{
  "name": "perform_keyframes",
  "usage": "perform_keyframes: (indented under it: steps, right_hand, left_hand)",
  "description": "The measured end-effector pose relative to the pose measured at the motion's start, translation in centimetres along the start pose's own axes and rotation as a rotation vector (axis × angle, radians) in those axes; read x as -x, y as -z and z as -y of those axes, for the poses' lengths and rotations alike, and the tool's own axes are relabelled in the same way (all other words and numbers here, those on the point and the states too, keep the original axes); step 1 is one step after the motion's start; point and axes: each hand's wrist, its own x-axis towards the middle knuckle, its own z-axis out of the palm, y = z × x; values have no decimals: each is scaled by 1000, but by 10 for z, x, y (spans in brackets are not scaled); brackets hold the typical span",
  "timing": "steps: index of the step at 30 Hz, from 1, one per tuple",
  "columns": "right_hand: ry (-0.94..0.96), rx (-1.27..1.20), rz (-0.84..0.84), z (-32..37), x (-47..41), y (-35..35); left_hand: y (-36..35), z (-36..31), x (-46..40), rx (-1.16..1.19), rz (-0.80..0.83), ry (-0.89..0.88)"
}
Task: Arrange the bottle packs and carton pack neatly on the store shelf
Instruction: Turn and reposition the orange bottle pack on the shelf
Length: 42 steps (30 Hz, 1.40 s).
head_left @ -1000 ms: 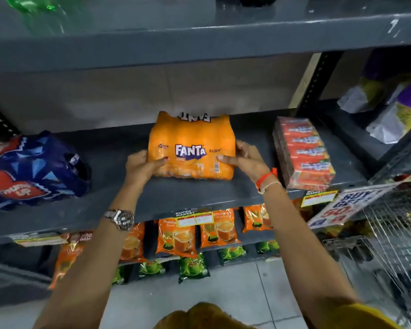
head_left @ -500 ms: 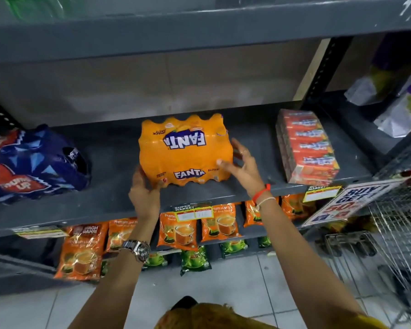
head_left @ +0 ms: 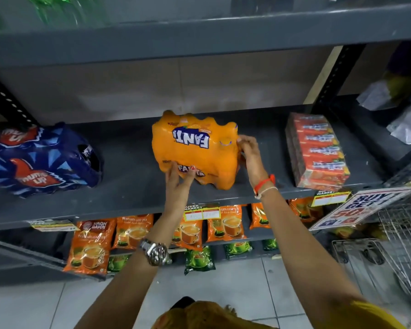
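Observation:
An orange Fanta bottle pack (head_left: 195, 148) stands in the middle of the grey shelf (head_left: 133, 181), its logo upside down on top. My left hand (head_left: 179, 180) grips its front lower edge. My right hand (head_left: 249, 153) holds its right side near the top. A blue Thums Up bottle pack (head_left: 40, 160) lies on its side at the shelf's left end. A red-orange carton pack (head_left: 317, 150) stands at the right end, apart from the Fanta pack.
Tea pouches (head_left: 133, 231) hang on the lower shelves below. A wire shopping trolley (head_left: 403, 233) with a promo sign (head_left: 358, 207) is at the right. Another shelf (head_left: 199, 36) runs overhead with green bottles. Bagged goods (head_left: 406, 124) fill the neighbouring rack at right.
The Fanta pack has been tipped from lying flat to standing upright and pushed deeper onto the shelf. My right hand moved up its right side; my left shifted to its front edge.

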Motion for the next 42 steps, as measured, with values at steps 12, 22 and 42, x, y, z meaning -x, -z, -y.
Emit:
perform_keyframes:
  steps: [12, 22, 42]
  right_hand:
    - [241, 552, 149, -19, 87, -75]
    - [120, 99, -145, -5, 24, -58]
    - [-167, -10, -68, 10, -15, -55]
  left_hand:
    - [73, -41, -84, 67, -52, 136]
    - [74, 19, -11, 296, -493, -161]
    - [50, 15, -11, 192, -229, -79]
